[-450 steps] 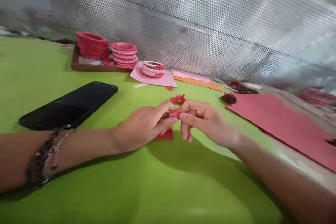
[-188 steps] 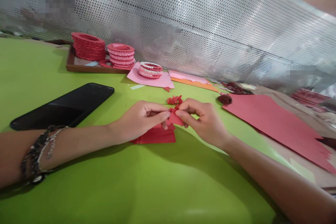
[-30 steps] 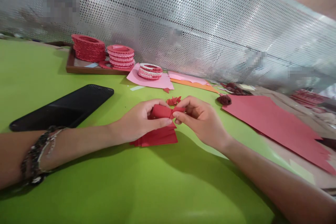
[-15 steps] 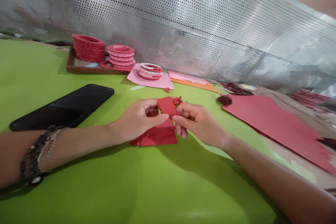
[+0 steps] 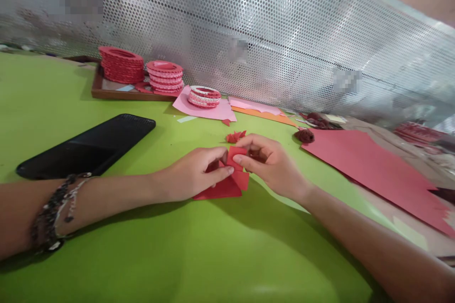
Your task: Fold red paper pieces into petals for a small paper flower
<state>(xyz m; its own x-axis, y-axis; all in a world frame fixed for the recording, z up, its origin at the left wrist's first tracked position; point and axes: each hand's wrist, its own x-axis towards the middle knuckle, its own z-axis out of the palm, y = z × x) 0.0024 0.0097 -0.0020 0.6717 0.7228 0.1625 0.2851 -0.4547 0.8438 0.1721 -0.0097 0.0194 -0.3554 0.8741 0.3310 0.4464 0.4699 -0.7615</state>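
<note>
A small folded piece of red paper (image 5: 236,153) is pinched between both hands above the green table. My left hand (image 5: 199,173) grips its left side, thumb in front. The fingers of my right hand (image 5: 268,161) close on its upper right part. Beneath the hands lie flat sheets of red paper (image 5: 218,191), partly covered by my left hand. Just behind the fingers is a small pile of pointed red paper pieces (image 5: 236,137).
A black phone-like object (image 5: 88,144) lies at the left. Behind stand a brown tray (image 5: 133,95) with stacked red and pink rings (image 5: 122,66) and a pink sheet (image 5: 181,102) bearing more rings. A large red sheet (image 5: 369,165) lies right, beside a dark red bundle (image 5: 304,136).
The held paper has turned more upright and moved slightly right and down. Both hands have shifted with it, uncovering the pile of pointed pieces behind.
</note>
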